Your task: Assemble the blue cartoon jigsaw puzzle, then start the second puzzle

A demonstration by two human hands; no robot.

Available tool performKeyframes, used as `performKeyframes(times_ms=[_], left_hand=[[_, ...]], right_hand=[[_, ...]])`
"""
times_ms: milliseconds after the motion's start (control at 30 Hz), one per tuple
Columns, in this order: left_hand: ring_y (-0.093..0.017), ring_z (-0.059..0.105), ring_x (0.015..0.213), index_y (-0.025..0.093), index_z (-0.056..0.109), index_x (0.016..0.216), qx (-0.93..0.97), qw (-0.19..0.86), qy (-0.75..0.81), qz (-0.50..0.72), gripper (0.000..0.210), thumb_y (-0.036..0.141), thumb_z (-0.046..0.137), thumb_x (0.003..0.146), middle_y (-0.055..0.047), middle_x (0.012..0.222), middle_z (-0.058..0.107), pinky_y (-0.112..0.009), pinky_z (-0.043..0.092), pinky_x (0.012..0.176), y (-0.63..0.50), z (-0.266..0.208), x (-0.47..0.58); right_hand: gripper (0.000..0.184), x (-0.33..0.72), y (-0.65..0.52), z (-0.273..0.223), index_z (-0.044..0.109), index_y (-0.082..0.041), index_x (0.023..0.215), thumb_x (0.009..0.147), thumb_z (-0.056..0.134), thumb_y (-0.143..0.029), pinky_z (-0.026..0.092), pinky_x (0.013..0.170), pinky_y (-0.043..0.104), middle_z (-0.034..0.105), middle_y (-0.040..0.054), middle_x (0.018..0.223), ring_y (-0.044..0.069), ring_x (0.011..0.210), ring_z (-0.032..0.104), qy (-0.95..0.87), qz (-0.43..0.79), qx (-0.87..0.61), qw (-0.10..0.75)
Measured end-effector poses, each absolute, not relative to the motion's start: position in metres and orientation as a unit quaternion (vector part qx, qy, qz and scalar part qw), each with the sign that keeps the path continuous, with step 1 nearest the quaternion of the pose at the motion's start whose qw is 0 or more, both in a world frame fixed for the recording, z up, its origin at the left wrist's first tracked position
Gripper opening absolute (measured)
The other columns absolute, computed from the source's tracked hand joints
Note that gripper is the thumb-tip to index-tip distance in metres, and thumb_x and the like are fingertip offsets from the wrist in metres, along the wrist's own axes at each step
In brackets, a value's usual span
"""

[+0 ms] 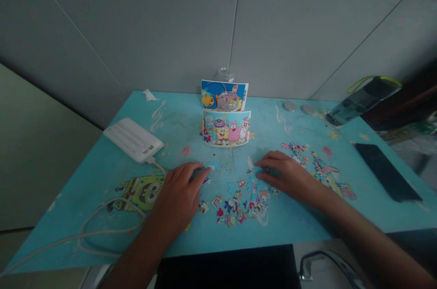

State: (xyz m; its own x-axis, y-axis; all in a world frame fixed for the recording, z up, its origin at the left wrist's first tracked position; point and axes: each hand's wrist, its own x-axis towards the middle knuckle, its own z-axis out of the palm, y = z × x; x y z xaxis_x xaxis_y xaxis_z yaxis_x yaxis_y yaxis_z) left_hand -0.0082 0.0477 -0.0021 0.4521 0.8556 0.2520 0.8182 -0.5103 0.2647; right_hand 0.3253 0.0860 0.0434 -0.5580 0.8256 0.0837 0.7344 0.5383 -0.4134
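Note:
My left hand (pixel 180 189) is left of the loose jigsaw pieces (pixel 239 209), its thumb and index finger closing at the edge of a light blue puzzle piece (pixel 213 166). My right hand (pixel 285 173) hovers low at the right side of the pile. Its thumb and fingers are bent but apart, close to some pale blue pieces (pixel 251 175); nothing clear shows between them. Behind the pieces stands a small picture card (pixel 226 129) with cartoon figures. A second, bluer card (pixel 208 93) leans behind it, with a clear round container (pixel 228 101) between them.
A white power bank (pixel 133 139) with a cable (pixel 112 231) lies on the left. More puzzle pieces (pixel 321 166) lie beyond my right forearm. To the right are a dark phone (pixel 387 171), a tilted bottle (pixel 363 100) and two round lids (pixel 290 106). A grey wall backs the table.

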Motion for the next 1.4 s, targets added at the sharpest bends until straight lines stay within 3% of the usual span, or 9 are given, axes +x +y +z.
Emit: performKeyframes(times_ms=[367,700,933,1133,1400], left_hand=[[-0.029,0.054,0.116,0.023,0.06,0.135,0.848,0.054,0.497,0.175,0.051,0.002,0.049,0.09,-0.011,0.128,0.058,-0.05,0.046,0.098,0.048,0.002,-0.006],[-0.029,0.054,0.118,0.022,0.059,0.135,0.848,0.058,0.498,0.17,0.05,0.002,0.048,0.091,-0.011,0.129,0.058,-0.05,0.046,0.1,0.048,0.001,-0.007],[-0.029,0.053,0.12,0.024,0.058,0.137,0.849,0.063,0.496,0.172,0.053,0.002,0.049,0.09,-0.011,0.131,0.056,-0.05,0.045,0.101,0.048,-0.002,-0.008],[-0.029,0.053,0.119,0.023,0.059,0.136,0.848,0.059,0.497,0.173,0.052,0.001,0.048,0.09,-0.011,0.13,0.057,-0.049,0.045,0.101,0.048,0.0,-0.006],[-0.029,0.053,0.118,0.022,0.059,0.135,0.85,0.057,0.493,0.178,0.05,0.002,0.047,0.091,-0.011,0.13,0.057,-0.05,0.045,0.1,0.047,0.0,-0.007]], right_hand=[[0.007,0.326,0.09,0.035,0.072,-0.023,0.098,0.093,0.068,-0.026,0.055,0.086,0.036,0.07,0.006,0.101,0.02,0.095,0.066,-0.854,0.212,-0.454,0.143],[0.022,0.32,0.095,0.041,0.07,-0.023,0.116,0.101,0.054,-0.023,0.054,0.09,0.038,0.072,0.0065,0.103,0.021,0.097,0.066,-0.87,0.174,-0.434,0.158],[0.017,0.319,0.087,0.046,0.072,-0.022,0.108,0.095,0.067,-0.032,0.054,0.088,0.04,0.07,0.0071,0.1,0.023,0.096,0.065,-0.864,0.164,-0.462,0.113],[0.015,0.32,0.089,0.041,0.072,-0.022,0.106,0.095,0.067,-0.031,0.052,0.09,0.04,0.069,0.0066,0.101,0.022,0.097,0.064,-0.862,0.175,-0.46,0.117],[0.01,0.316,0.088,0.046,0.073,-0.021,0.094,0.093,0.067,-0.028,0.051,0.076,0.03,0.073,0.003,0.088,0.017,0.081,0.066,-0.795,0.282,-0.515,0.154]])
